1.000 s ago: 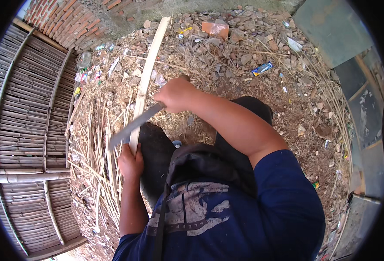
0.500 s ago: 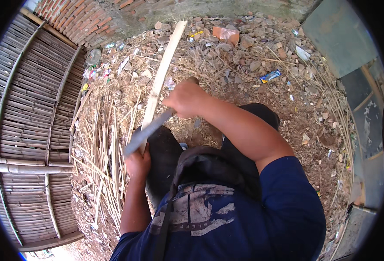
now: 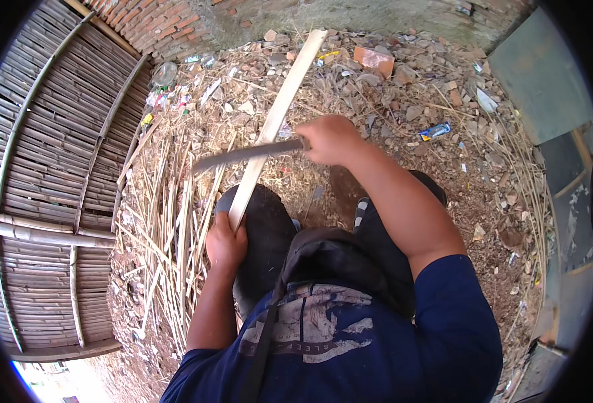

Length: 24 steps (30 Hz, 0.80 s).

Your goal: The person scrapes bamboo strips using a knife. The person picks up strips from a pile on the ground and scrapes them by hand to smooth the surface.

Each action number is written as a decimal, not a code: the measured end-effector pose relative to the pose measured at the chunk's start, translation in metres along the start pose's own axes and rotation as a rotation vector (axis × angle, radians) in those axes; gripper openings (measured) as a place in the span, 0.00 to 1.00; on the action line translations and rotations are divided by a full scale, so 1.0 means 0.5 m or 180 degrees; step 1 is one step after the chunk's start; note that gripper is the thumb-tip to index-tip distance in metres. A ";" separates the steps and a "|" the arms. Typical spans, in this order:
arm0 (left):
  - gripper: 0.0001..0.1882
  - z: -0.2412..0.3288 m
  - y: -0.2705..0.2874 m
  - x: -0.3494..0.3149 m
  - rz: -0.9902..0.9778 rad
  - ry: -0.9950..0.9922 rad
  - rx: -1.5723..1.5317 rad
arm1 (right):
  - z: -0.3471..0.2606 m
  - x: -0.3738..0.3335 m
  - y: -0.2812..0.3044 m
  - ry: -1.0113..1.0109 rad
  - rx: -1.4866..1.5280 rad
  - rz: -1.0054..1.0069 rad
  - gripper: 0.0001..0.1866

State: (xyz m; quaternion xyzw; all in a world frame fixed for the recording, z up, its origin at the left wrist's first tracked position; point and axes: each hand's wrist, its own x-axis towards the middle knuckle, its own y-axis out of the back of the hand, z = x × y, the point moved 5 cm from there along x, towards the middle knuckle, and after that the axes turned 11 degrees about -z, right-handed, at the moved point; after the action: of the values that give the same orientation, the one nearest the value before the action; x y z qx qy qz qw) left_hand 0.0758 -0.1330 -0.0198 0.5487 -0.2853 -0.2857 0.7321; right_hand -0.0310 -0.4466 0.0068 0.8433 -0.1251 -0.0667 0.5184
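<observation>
My left hand is closed round the near end of a long pale bamboo strip, beside my left knee. The strip slants up and away to the right, toward the brick wall. In my right hand is the handle of a machete, mostly covered by my fingers. Its dark blade points left and lies across the strip about midway along it; whether it touches the strip or is just above it I cannot tell.
Several thin bamboo splints lie heaped left of my knee. A woven bamboo fence stands at the left, a brick wall at the back, grey panels at the right. Rubble, a broken brick and a blue wrapper litter the ground.
The machete has moved from just above my left hand up along the strip, its blade now nearly level. My view has shifted slightly. The left hand keeps its hold.
</observation>
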 end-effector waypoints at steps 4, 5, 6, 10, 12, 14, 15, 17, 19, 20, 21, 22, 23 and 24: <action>0.19 0.008 0.015 0.003 -0.0172 0.0178 -0.0073 | -0.004 0.014 -0.018 -0.0078 0.0068 -0.0392 0.07; 0.19 0.007 0.012 0.009 -0.0196 0.0168 -0.0057 | 0.000 0.018 -0.028 -0.0138 0.0112 -0.0412 0.07; 0.19 0.007 0.011 0.013 -0.0222 0.0155 -0.0042 | 0.005 0.022 -0.036 -0.0200 0.0156 -0.0432 0.07; 0.19 -0.003 0.016 0.015 -0.0343 0.0256 -0.0152 | -0.040 0.013 -0.030 0.0274 -0.0145 0.0066 0.07; 0.19 -0.006 0.018 0.011 -0.0317 0.0205 -0.0251 | -0.059 0.005 -0.017 0.0408 -0.0472 0.0042 0.07; 0.19 0.003 0.016 0.017 -0.0360 0.0223 -0.0319 | -0.004 0.004 0.000 0.0064 -0.0168 0.0041 0.08; 0.19 0.006 0.017 0.018 -0.0366 0.0233 -0.0357 | 0.019 0.003 0.008 -0.0099 -0.0027 0.0048 0.08; 0.19 0.003 0.017 0.019 -0.0351 0.0203 -0.0290 | 0.023 -0.001 0.005 -0.0151 -0.0185 -0.0105 0.08; 0.19 -0.001 0.016 0.019 -0.0379 0.0215 -0.0257 | 0.013 -0.004 -0.003 -0.0129 -0.0319 -0.0174 0.08; 0.19 -0.002 0.017 0.019 -0.0415 0.0244 -0.0258 | 0.002 -0.003 -0.008 -0.0079 -0.0373 -0.0167 0.09; 0.19 -0.004 0.016 0.019 -0.0450 0.0273 -0.0260 | -0.006 -0.003 -0.010 -0.0027 -0.0427 -0.0161 0.09; 0.19 -0.004 0.018 0.017 -0.0393 0.0256 -0.0250 | -0.015 -0.001 -0.009 0.0081 -0.0450 -0.0134 0.09; 0.19 -0.003 0.018 0.014 -0.0334 0.0243 -0.0240 | -0.021 0.000 -0.004 0.0191 -0.0472 -0.0109 0.09; 0.19 -0.003 0.018 0.011 -0.0275 0.0232 -0.0230 | -0.023 0.004 -0.005 0.0305 -0.0493 -0.0084 0.09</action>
State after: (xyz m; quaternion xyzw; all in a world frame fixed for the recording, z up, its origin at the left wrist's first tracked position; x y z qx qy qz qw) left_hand 0.0816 -0.1339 -0.0107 0.5438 -0.2240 -0.3069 0.7483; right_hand -0.0260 -0.4361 0.0101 0.8045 -0.0835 -0.0425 0.5865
